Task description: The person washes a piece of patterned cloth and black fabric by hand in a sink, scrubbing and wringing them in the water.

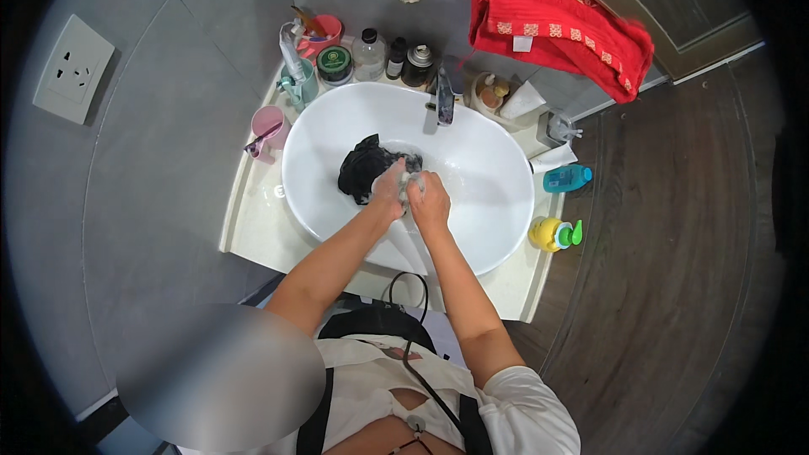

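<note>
A wet black cloth [361, 170] lies bunched in the white oval washbasin [497, 177], left of its middle. Part of it stretches right, behind my hands, and carries white suds. My left hand [388, 190] and my right hand [430, 200] meet over the basin, close together at the cloth's right end. Both are closed around a foamy part of the cloth, and pale lather covers the fingers. The foam hides just how the fingers grip. Behind them, at the far rim, stands a metal faucet [444, 97].
Bottles, a round green-lidded jar [334, 65] and cups line the counter's back left, with a pink mug [270, 128] at the left. A blue bottle [567, 178] and a yellow pump bottle [552, 235] stand right. A red towel [548, 25] hangs behind.
</note>
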### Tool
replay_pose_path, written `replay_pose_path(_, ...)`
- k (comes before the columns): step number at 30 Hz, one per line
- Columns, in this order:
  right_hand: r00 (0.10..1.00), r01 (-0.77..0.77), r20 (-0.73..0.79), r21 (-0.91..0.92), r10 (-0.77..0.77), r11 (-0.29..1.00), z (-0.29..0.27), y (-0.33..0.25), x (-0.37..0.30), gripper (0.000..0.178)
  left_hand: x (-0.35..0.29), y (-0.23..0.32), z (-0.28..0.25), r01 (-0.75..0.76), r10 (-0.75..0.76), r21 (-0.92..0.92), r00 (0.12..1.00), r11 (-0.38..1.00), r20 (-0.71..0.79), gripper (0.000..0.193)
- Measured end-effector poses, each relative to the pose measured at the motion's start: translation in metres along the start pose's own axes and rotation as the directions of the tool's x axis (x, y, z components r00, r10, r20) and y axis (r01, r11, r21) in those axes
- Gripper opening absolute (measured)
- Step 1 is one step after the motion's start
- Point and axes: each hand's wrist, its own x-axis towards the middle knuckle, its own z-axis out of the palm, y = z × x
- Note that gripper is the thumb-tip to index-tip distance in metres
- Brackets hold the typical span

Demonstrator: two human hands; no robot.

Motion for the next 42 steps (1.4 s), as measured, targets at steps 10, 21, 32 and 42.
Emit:
replay_pose_path(10, 0.985, -0.146, 0.066, -0.137, 0.156, 0.98, 0.013, 0.025, 0.004, 0.026, -0.011, -0.022, -0.009, -0.024, 0.089, 0.419, 0.987, 0.907, -0.137, 0.024)
replay_pose_path(21, 0.917, -0.337, 0.321, 0.306, 0.237, 0.89, -0.01, 0.123, 0.014, 0.019, 0.012, -0.026, -0.038, -0.113, 0.13, 0.39, 0.991, 0.914, -0.018, 0.029)
replay_pose_path(32, 0.887, -0.376, -0.197, 0.219, 0.418, 0.9, 0.014, 0.147, 0.002, 0.031, 0.02, 0.005, -0.036, -0.311, 0.377, 0.647, 0.609, -0.696, 0.698, 0.04)
replay_pose_path(42, 0.956, -0.289, -0.134, -0.289, 0.26, 0.913, 0.054, 0.098, -0.006, 0.056, 0.012, 0.034, -0.057, -0.207, 0.003, 0.36, 0.863, -0.91, 0.504, 0.018)
